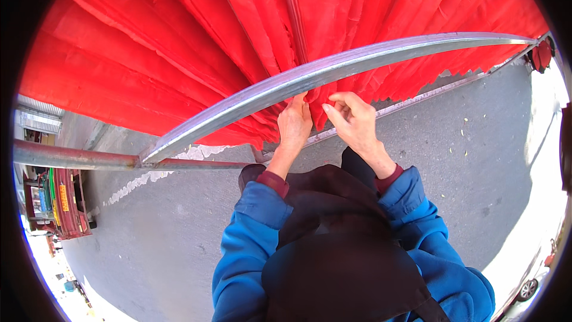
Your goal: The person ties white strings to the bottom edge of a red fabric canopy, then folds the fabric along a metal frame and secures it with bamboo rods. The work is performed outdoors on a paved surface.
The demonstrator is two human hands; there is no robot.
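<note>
Far left: red truck (71,206), parked on the grey pavement (167,226), well apart from the person. Nearer, a rusty pipe (83,158) runs in from the left edge and meets the metal bar (351,62), which crosses in front of the red cloth (161,65). Cloth hangs in folds across the top, bunched at centre, hem just above the hands. Left hand (294,124) is up at the bunch beside the bar's lower edge, fingers partly curled; can't tell if it grips cloth. Bar is the main obstruction, cutting across the folds right above both hands. Right hand (356,122), just beside, half closed, thumb and forefinger bent with a small gap; can't tell whether anything thin is in it. Behind, a low rail (417,97) runs off right. Lower right: car wheel (528,289), well clear.
</note>
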